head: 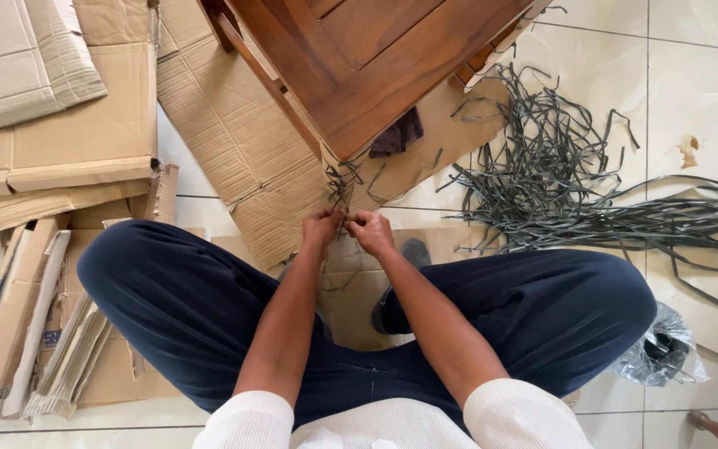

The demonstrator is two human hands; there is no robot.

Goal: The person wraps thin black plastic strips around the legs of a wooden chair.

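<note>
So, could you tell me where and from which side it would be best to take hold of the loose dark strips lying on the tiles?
Probably at the long straight runs of the dark strips on the right, from above. There they lie flat and roughly parallel on the tile floor, whereas nearer the wooden furniture corner they knot into a tangle.

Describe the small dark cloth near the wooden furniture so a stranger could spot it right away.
Start at the big brown wooden furniture piece at the top. Just under its lower right edge, on the flattened cardboard, lies the dark cloth. It is a small crumpled rag, unlike the long thin grey strips heaped to its right.
</note>
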